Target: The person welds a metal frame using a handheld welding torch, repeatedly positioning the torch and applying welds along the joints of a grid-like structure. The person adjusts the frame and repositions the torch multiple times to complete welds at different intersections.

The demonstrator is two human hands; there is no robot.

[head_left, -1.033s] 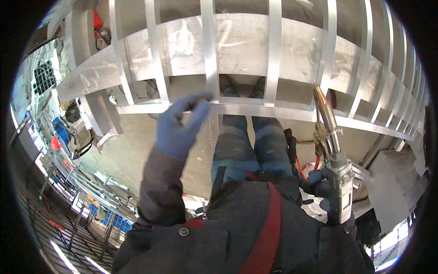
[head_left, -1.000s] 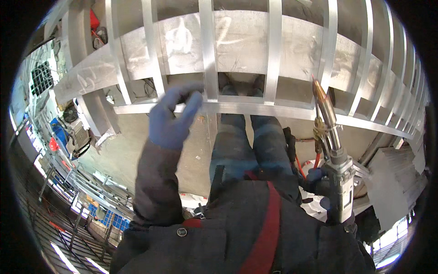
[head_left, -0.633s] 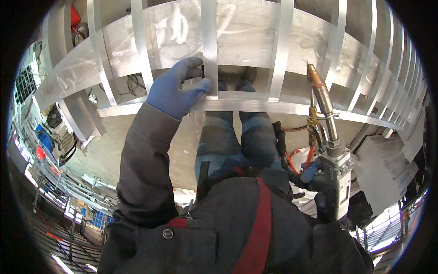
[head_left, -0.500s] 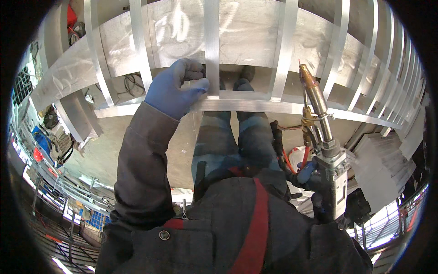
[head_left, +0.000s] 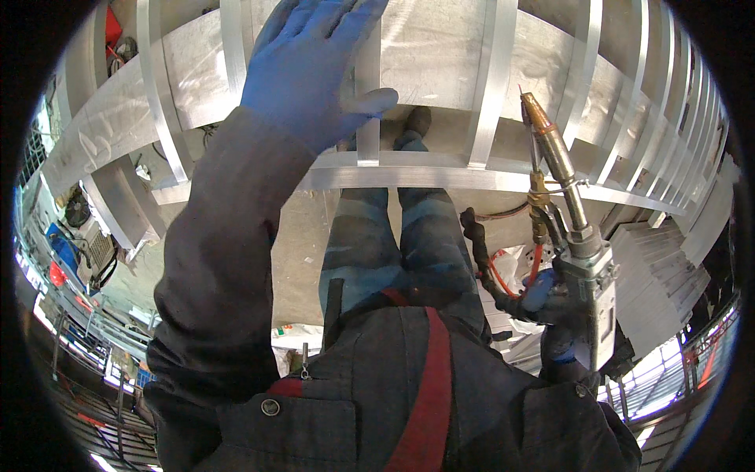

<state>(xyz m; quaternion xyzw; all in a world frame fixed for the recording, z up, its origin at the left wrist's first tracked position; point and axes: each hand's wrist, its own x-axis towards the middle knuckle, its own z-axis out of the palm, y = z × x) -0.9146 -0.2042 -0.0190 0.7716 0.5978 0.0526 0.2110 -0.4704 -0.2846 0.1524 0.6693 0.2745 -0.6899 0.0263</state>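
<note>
My left hand (head_left: 311, 67) wears a blue glove and is raised with the fingers spread, in front of an upright bar of a large aluminium ribbed frame (head_left: 487, 169). It holds nothing; the thumb points toward the bar. My right hand (head_left: 550, 303), in a dark glove, grips a welding torch (head_left: 578, 252) by its grey body. The torch's copper nozzle (head_left: 537, 114) points up, close to another upright rib of the frame. My legs and boots stand on a concrete floor (head_left: 295, 252) under the frame.
Red and black hoses (head_left: 491, 263) trail from the torch at my right hip. A stack of aluminium bars (head_left: 653, 275) lies at the right. Machines, a fan and railings crowd the left edge (head_left: 75, 236).
My left hand let go of the frame's horizontal bar and rose with fingers spread. The view moved closer to the frame. The torch stayed in my right hand, shifted slightly up.
</note>
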